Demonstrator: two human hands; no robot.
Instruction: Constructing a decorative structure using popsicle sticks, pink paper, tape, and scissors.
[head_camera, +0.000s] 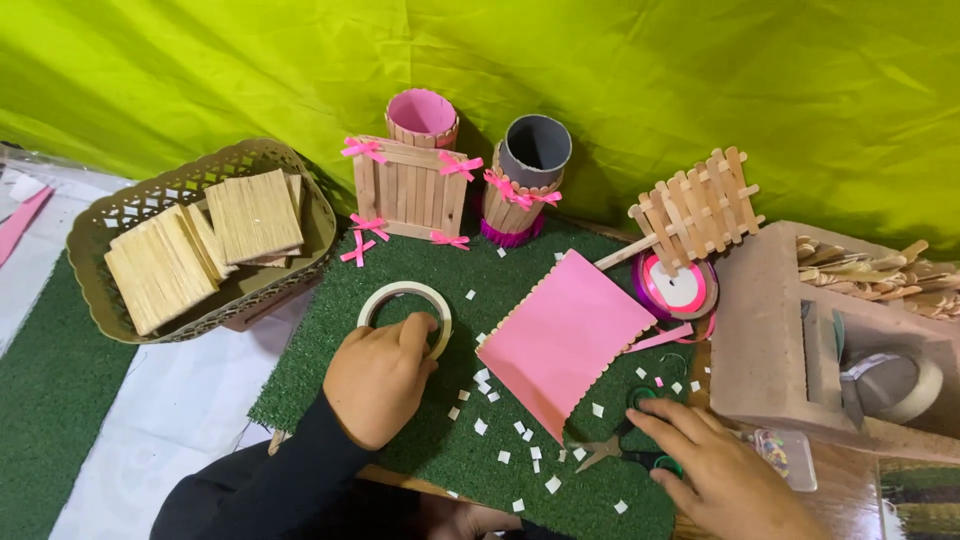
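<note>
My left hand rests on a white tape roll lying flat on the green turf mat, fingers curled over its near rim. My right hand lies over the green handles of a small pair of scissors at the mat's near right. Between the hands sits a pink sheet backed with craft sticks. Several small white paper bits are scattered on the mat.
A woven basket at the left holds stick panels. At the back stand a stick box with pink bows and two stick-wrapped cups. A stick fence, ribbon spool and cardboard organiser are at the right.
</note>
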